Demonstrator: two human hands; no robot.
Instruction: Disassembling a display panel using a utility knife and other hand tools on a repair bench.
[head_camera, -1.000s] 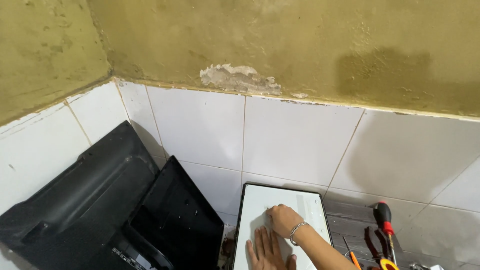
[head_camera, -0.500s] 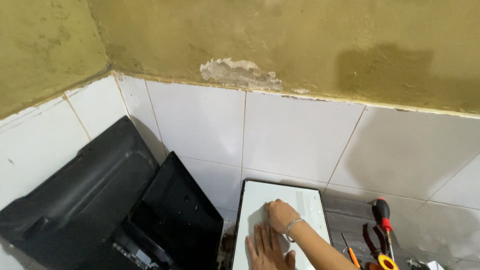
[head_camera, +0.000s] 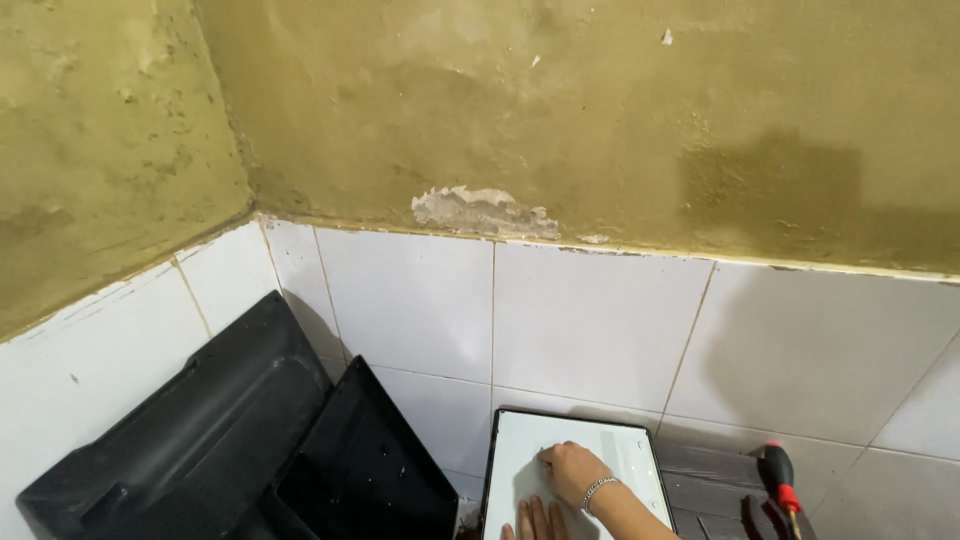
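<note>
At the bottom centre of the frame, our right hand lay on the white panel, fingers curled loosely against it and gripping nothing. Our left hand rested flat below it, fingers spread. Two black covers leaned on the tiled wall at lower left; a red-handled screwdriver lay at lower right.

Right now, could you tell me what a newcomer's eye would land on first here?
Probably the right hand, with a bracelet, pressed on a white panel at bottom centre, left hand flat beside it. Black plastic covers lean against the tiled wall on the left; a red-handled screwdriver lies on the right.
</note>
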